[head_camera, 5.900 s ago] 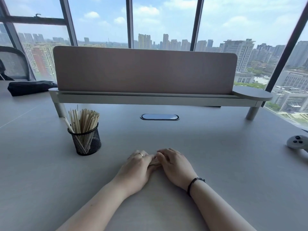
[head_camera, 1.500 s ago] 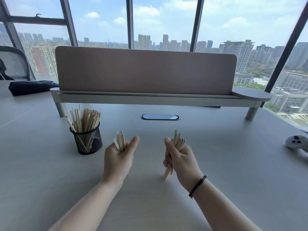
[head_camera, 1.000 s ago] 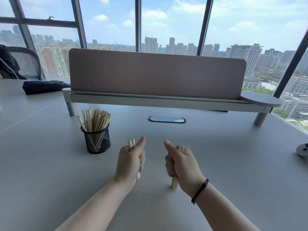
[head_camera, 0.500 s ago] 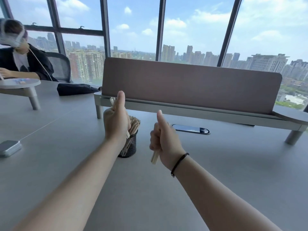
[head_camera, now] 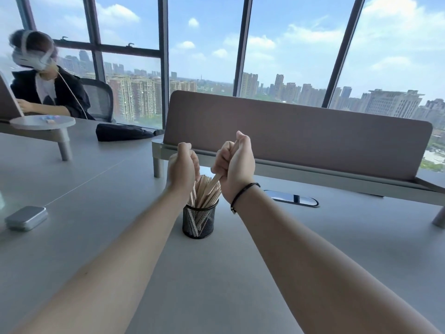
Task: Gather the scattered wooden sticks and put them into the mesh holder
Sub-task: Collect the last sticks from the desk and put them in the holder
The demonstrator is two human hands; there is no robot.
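We had both hands raised over the mesh holder [head_camera: 199,219], which stood upright on the grey desk [head_camera: 240,273] near the middle of the view. Our left hand [head_camera: 181,168] hung just above the holder's rim at about its 10 o'clock, curled into a fist; pale sticks showed below it, but we could not tell whether the fingers were clamped on any of them. Our right hand [head_camera: 234,162] sat at the holder's 1 o'clock, closed on a small bundle of wooden sticks [head_camera: 215,182] that slanted down from the fist toward the opening, their lower ends among the sticks in the holder [head_camera: 204,192]. Those stood packed and fanned out above the rim. The two hands were close together but not touching. A black cord bracelet [head_camera: 243,195] ringed our right wrist.

Behind the holder, toward 12 o'clock, ran a low shelf with a brown divider panel [head_camera: 301,136]. A dark oval cable port [head_camera: 291,198] lay in the desk at 3 o'clock from the holder. At the far 9 o'clock edge rested a small grey case [head_camera: 26,217]. At 10 o'clock, well apart from us, another person [head_camera: 45,90] wearing a white headset sat at the desk, with a black pouch [head_camera: 122,132] lying nearby.
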